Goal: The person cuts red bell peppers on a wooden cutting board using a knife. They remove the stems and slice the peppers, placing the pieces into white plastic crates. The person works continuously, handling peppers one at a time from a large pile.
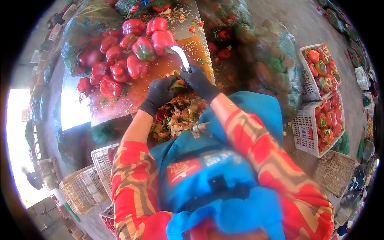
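Observation:
My left hand [162, 92], in a black glove, holds a partly hidden green and red bell pepper [178, 84] at the table's near edge. Gloved in black too, my right hand [199, 81] grips a curved metal blade [182, 57] that points away from me, and its fingers meet the same pepper. The blade's handle is hidden in my fist. Just beyond the hands, several red bell peppers [138, 66] lie on the metal table [111, 111], one of them partly green [144, 49]. Below my hands sits a heap of pepper cores and scraps [183, 115].
A green mesh sack [87, 27] spills peppers at the table's left. Another full mesh sack [276, 66] stands on the right. Beyond it are white plastic crates of peppers [306, 132]. More crates [85, 186] stand at lower left. Seeds litter an orange-brown board [192, 48].

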Demonstrator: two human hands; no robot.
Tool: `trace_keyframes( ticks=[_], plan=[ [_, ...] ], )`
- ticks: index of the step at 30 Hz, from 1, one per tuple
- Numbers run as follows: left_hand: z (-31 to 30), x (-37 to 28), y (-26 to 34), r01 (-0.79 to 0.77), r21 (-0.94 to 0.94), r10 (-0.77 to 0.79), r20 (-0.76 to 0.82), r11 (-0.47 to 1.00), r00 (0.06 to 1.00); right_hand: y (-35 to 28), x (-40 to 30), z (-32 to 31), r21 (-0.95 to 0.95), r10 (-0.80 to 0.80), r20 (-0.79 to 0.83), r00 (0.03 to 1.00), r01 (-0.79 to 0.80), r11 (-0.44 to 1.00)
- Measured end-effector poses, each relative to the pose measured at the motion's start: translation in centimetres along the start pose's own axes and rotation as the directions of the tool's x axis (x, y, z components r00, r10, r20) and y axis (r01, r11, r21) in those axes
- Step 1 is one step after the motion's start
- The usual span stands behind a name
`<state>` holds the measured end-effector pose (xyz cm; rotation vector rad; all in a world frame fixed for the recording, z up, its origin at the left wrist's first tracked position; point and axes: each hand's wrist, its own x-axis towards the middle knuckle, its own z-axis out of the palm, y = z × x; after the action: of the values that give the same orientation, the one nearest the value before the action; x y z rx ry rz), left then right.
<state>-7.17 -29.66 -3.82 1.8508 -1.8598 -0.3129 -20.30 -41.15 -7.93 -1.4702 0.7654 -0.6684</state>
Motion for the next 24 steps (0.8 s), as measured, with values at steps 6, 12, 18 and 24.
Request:
trace_keyframes(
  ticks=[6, 12, 18, 24],
  plan=[
    [-0.6, -0.2, -1.7, 0.397, -0.556, -0.401, 0.122, 0.73, 0.908, 0.0, -0.1, 0.2, -0.108, -0.009, -0.012, 1.0, 0.007, 0.994],
    [0.6, -1.4, 2.6, 0.013, 0.16, 0.012, -0.155, 0.987, 0.988, 0.0, -0.5, 0.0, -0.223, 0.032, 0.053, 0.998, -0.02, 0.975],
    [-0.6, 0.7, 0.6, -0.099, 0.1, 0.091, 0.074, 0.99, 0.993, -0.3, -0.5, 0.0, -0.228, -0.081, 0.044, 0.996, 0.089, 0.97],
    [-3.4, -2.7, 1.0, 0.445, -0.851, -0.392, 0.321, 0.28, 0.862, 2.5, 0.3, -0.6, -0.198, -0.108, 0.042, 0.993, 0.114, 0.974]
  ],
)
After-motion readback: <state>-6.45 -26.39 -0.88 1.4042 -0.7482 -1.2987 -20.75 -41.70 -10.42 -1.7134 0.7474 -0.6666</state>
